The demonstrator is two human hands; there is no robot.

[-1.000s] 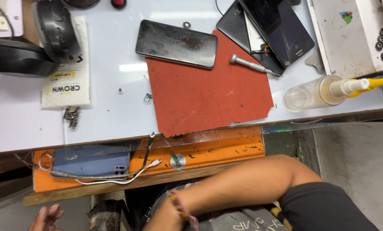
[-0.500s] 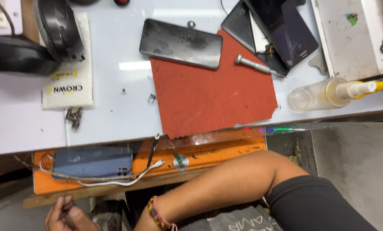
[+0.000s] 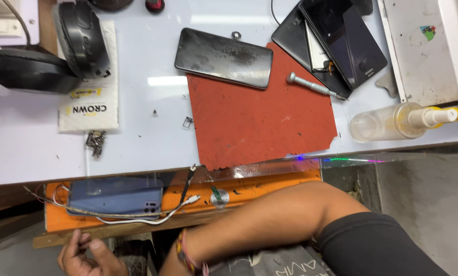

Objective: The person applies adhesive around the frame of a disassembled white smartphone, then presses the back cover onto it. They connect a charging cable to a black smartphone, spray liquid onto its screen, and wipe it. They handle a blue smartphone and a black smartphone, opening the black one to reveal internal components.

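1. Red mat (image 3: 262, 120) lies mid-table on a white top (image 3: 24, 153), its near edge ragged.
2. One hand (image 3: 88, 255) shows at the near left, below the table edge, fingers curled loosely; I cannot tell whether it holds anything, nor which hand it is. Its forearm (image 3: 270, 220) crosses in from the right, a thread band (image 3: 185, 253) at the wrist.
3. The other hand is out of view.
4. Nearest the hand, on an orange shelf (image 3: 270, 184) under the top, lies a blue phone (image 3: 116, 197), back up, with a white cable (image 3: 152, 217) looped along its near side.
5. A dark phone (image 3: 224, 57) lies across the mat's far left corner.
6. A screwdriver (image 3: 316, 86) rests at the mat's far right, beside stacked phones (image 3: 336, 41).
7. A clear bottle (image 3: 392, 122) lies on its side at right.
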